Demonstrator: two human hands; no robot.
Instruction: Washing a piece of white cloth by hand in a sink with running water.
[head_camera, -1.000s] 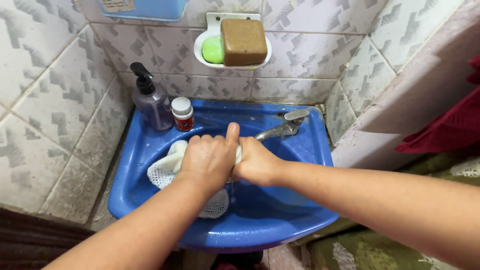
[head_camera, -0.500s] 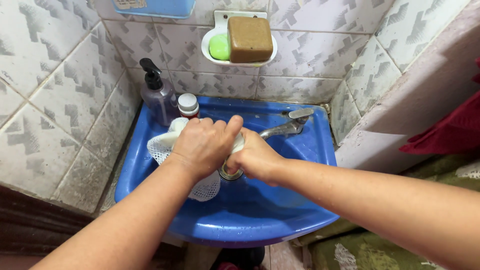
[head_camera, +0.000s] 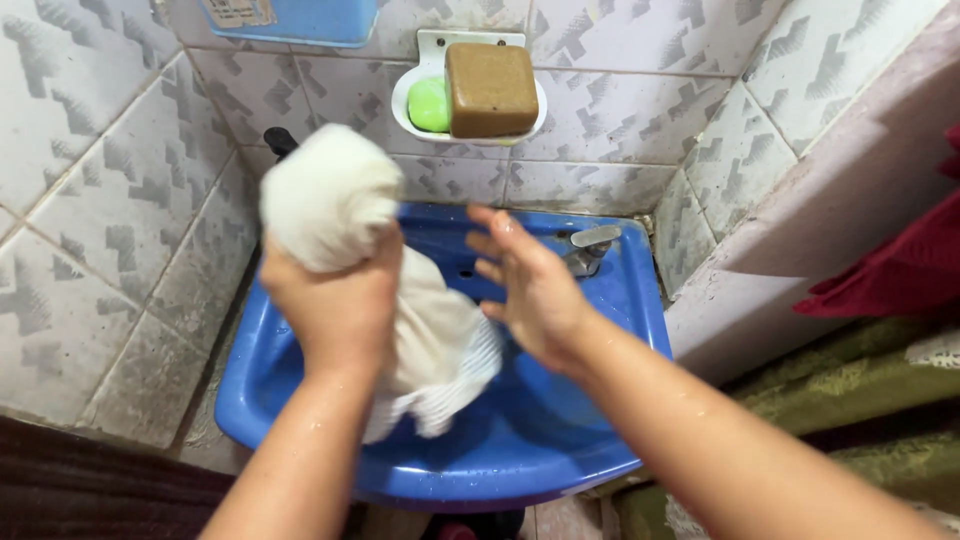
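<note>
Over the blue sink (head_camera: 600, 400), nearest to us, our two forearms reach in from the near rim. Our left hand (head_camera: 335, 300) is clenched shut around a wet white cloth (head_camera: 330, 195): the bunched top bulges above the fist, and the rest, with a netted edge, hangs down below the hand into the sink bowl. Our right hand (head_camera: 530, 285) is empty, fingers spread wide and wet, held just beside the hanging part of the cloth and above the middle of the sink; it does not touch the cloth.

To do this well, we judge that the grip should stay firm on the cloth's middle so that neither end slips, and the whole bundle should stay above the bowl, so drips fall inside the sink and not over its rim. The free hand looks best used to gather the dangling tail, bringing it up to the fist rather than letting it trail on the sink's wet floor.

At the back of the sink, behind the right hand, stands the metal tap (head_camera: 588, 245). At the sink's back left corner, a dark pump top (head_camera: 280, 140) peeps out behind the cloth; the bottle below it is hidden. Above the sink, on the tiled wall, a white soap dish (head_camera: 430, 45) holds a green soap (head_camera: 428, 103) and a brown block (head_camera: 491, 88).
</note>
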